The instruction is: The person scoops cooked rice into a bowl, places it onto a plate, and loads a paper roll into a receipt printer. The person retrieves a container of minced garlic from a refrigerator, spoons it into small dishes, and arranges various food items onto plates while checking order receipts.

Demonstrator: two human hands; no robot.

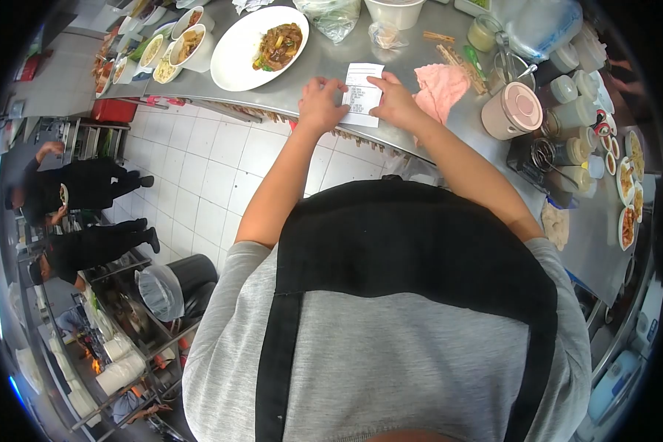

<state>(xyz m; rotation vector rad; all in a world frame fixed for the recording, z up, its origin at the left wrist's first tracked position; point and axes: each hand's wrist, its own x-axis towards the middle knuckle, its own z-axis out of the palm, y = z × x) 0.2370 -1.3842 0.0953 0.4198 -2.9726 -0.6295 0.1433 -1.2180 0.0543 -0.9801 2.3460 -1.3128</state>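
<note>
A white printed paper slip (pixel 362 94) lies on the steel counter (pixel 324 48) near its front edge. My left hand (pixel 321 105) rests at the slip's left side, fingers bent and somewhat spread, fingertips at the paper. On the other side, my right hand (pixel 395 101) touches the slip's right edge, with its thumb and index finger apart. A white oval plate (pixel 232 55) with rice and a brown meat dish (pixel 278 46) stands left of the slip. A crumpled pink cloth (pixel 442 88) lies just right of my right hand.
Bowls of food (pixel 191 44) stand at the left. A pink lidded container (pixel 512 110), jars (pixel 576 112) and utensils crowd the right. Plastic bags (pixel 331 16) lie at the back. Two people in dark clothes (pixel 88 191) are beyond the counter at the left, near a bin (pixel 188 278).
</note>
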